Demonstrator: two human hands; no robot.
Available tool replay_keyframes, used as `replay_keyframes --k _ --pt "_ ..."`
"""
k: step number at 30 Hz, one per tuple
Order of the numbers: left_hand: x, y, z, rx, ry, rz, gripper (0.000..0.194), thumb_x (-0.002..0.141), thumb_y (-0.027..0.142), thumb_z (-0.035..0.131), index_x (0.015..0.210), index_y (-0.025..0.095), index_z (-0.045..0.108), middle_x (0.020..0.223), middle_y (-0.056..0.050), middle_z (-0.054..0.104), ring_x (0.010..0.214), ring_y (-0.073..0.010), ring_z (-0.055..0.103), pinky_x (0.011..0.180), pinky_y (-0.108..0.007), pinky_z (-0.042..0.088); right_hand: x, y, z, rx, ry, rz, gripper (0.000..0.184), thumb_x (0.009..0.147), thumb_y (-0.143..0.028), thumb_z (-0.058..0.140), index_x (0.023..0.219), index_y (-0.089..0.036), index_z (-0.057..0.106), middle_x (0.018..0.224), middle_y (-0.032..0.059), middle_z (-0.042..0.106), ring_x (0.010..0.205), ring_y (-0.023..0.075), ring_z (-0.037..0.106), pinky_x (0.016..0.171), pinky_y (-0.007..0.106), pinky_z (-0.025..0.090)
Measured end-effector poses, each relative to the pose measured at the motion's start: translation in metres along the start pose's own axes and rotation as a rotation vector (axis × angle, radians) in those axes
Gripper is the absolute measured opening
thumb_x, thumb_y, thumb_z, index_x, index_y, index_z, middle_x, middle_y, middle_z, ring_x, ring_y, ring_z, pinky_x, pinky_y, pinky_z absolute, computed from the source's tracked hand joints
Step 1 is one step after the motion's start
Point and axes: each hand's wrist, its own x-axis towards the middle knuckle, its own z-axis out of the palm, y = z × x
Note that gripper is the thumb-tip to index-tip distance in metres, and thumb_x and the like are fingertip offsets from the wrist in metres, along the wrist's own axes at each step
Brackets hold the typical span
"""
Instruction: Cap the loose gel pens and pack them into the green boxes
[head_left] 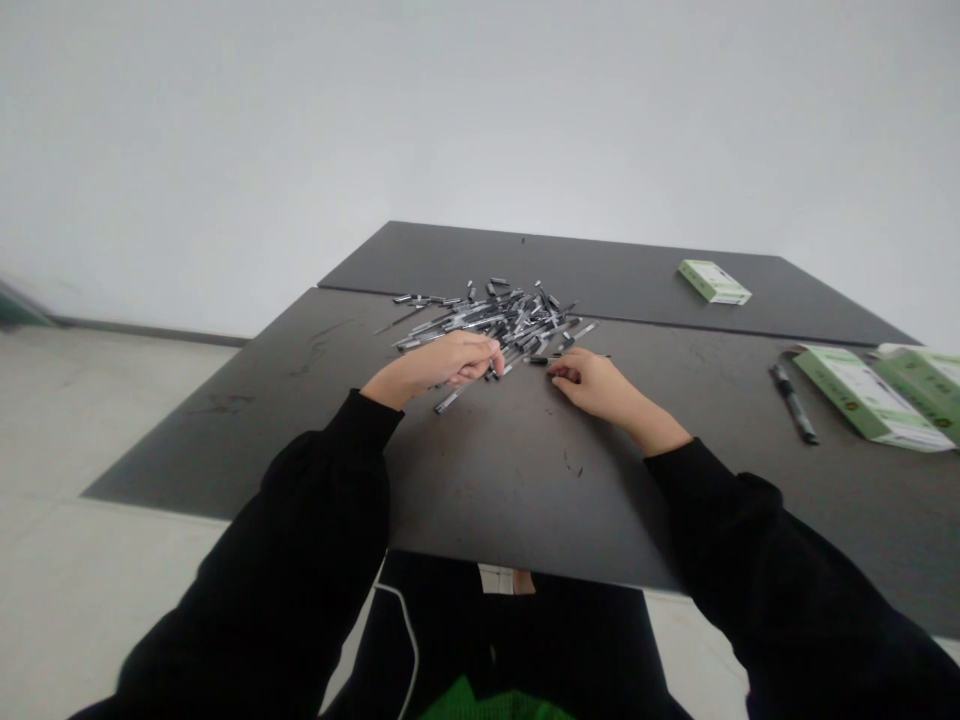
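A loose pile of black and clear pens and pen parts [517, 318] lies in the middle of the dark table. Over its near left edge is my left hand [466, 360], with thumb and fingers pinched together; what sits between them is too small to make out. A clear pen barrel [451, 398] rests on the table just below that hand. My right hand [589, 380] is at the pile's near right edge, its fingers curled and closed at the tips. A thin pen part with a black end [538, 360] lies against or behind those fingers; whether they grip it is hidden.
Green and white cardboard boxes [874, 395] lie at the right, with a bundle of black pens [793, 405] beside them. Another green box [714, 282] lies on the far table [600, 265], past a seam. A white cable [409, 630] hangs near my lap.
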Motion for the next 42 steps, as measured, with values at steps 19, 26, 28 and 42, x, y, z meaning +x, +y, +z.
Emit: replay_keyframes --k 19,26,28,42 --pt "0.01 -0.015 0.02 -0.038 -0.218 -0.09 0.033 0.099 0.039 0.045 0.086 0.015 0.064 0.056 0.007 0.033 0.047 -0.009 0.029 0.046 -0.022 0.024 -0.004 -0.013 -0.03 0.846 0.147 0.098 0.028 0.068 -0.042 0.088 0.084 -0.02 0.083 0.069 0.0028 0.071 0.064 0.015 0.059 0.068 0.033 0.051" --pt "0.01 -0.015 0.022 -0.071 -0.218 -0.064 0.033 0.099 0.041 0.047 0.086 0.016 0.064 0.056 0.007 0.032 0.047 -0.0097 0.029 0.046 -0.023 0.024 -0.011 -0.032 -0.035 0.834 0.057 -0.018 0.026 0.072 -0.045 0.087 0.09 -0.027 0.085 0.071 0.0013 0.069 0.072 0.0166 0.06 0.076 0.036 0.051" --pt "0.01 -0.015 0.023 -0.068 -0.221 -0.066 0.033 0.099 0.042 0.047 0.085 0.017 0.064 0.056 0.007 0.033 0.046 -0.01 0.029 0.046 -0.024 0.025 -0.012 -0.035 -0.036 0.821 0.058 -0.021 0.026 0.073 -0.045 0.086 0.091 -0.027 0.085 0.073 0.0019 0.069 0.074 0.0172 0.06 0.076 0.037 0.051" --pt "0.012 -0.016 0.027 -0.067 -0.251 -0.057 0.034 0.1 0.04 0.045 0.086 0.016 0.064 0.056 0.007 0.032 0.046 -0.01 0.027 0.046 -0.025 0.024 -0.013 -0.039 -0.034 0.81 0.068 -0.01 0.023 0.072 -0.042 0.086 0.088 -0.026 0.085 0.072 0.0018 0.068 0.07 0.0159 0.059 0.071 0.034 0.049"
